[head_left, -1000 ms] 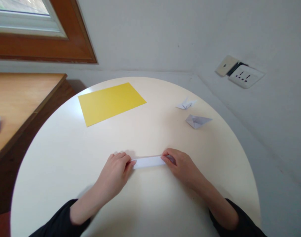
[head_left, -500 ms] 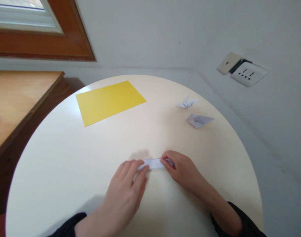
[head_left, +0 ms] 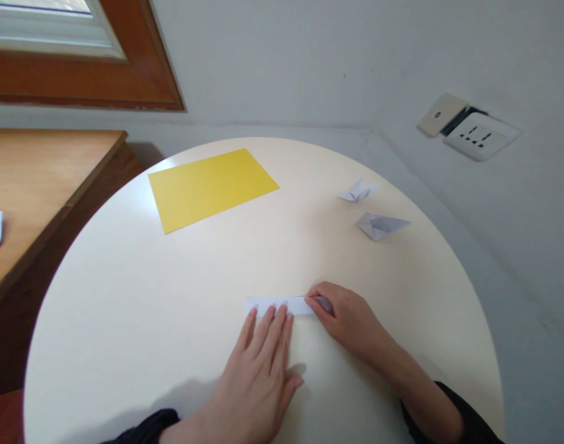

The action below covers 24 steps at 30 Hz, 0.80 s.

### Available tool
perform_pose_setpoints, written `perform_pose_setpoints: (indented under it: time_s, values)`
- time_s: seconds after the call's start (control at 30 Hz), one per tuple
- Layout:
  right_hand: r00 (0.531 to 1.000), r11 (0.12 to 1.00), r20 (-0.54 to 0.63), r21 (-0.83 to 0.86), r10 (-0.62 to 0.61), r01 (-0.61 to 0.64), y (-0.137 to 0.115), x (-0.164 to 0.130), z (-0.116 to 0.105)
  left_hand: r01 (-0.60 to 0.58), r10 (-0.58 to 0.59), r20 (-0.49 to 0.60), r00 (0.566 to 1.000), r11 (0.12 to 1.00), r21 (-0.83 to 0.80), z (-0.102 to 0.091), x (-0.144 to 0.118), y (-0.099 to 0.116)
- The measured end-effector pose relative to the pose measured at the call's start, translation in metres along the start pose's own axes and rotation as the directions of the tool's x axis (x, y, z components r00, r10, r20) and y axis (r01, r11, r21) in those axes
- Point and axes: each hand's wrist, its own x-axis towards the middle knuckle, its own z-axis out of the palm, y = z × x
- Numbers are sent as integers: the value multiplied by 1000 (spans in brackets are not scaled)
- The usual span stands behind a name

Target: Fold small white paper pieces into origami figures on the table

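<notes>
Left hand [head_left: 257,385] has flattened onto paper strip [head_left: 300,306], well inside table edge [head_left: 282,142].

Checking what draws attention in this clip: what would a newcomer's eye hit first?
Probably the bright yellow rectangular sheet, toward the far left of the round white table. Next, the narrow white paper strip nearer the person, left hand laid partly over it, right hand pinching its right end. Then two small folded white paper pieces, far right.
</notes>
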Motion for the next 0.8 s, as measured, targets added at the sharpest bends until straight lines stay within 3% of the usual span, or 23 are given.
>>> perform_pose_setpoints:
  time_s: [0.8]
  values:
    - [1000,1000,-20,2,1,-1,-3,0,-3,34,-34,9,999,999,-27,4,0,2]
